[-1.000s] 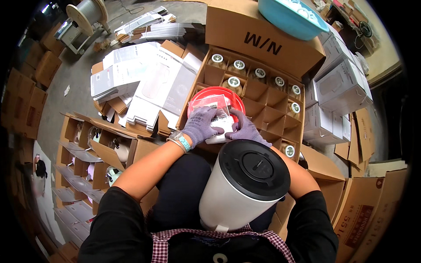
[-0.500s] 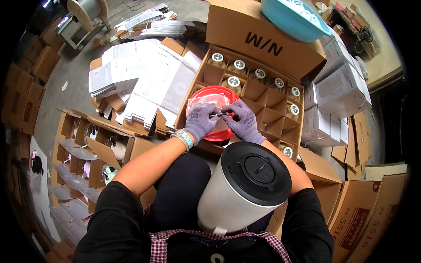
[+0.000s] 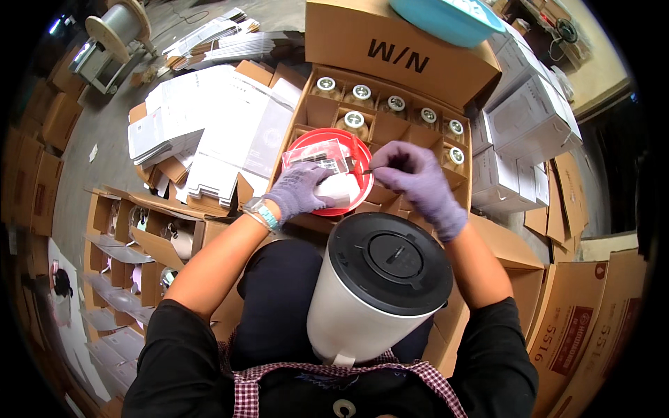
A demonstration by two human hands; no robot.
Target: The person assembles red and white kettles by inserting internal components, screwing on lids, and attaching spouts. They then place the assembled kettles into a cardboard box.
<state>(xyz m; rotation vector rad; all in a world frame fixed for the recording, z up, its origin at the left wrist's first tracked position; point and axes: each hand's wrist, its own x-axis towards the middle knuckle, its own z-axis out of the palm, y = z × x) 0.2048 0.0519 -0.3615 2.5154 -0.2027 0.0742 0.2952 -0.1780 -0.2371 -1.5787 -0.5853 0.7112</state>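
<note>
My left hand [image 3: 301, 189], in a grey-purple glove, bends over a round red tray [image 3: 295, 143], its thumb and fingers around a white rounded piece [image 3: 337, 188]. Off the tray's right side, my gloved right hand [image 3: 420, 182] pinches a small thin dark piece [image 3: 369, 171]; its kind is too small to tell. Beside my left fingertips lies a clear plastic box [image 3: 317, 155] with dark bits in it. A slim red object [image 3: 357, 159] rests at the tray's right. Between my legs stands a white cylindrical container [image 3: 348, 306] with a black lid [image 3: 390, 263].
Behind the tray is a divided carton [image 3: 397, 63] holding several glass jars [image 3: 354, 122]. A blue basin [image 3: 446, 24] sits at its back flap. Flattened white boxes [image 3: 230, 132] lie left, packed cartons [image 3: 115, 230] nearer; white boxes [image 3: 533, 132] are stacked right.
My hands, together over the tray before, are now apart. The right moved right with the small dark piece; the left moved down-left to the white piece. The whole view has shifted slightly.
</note>
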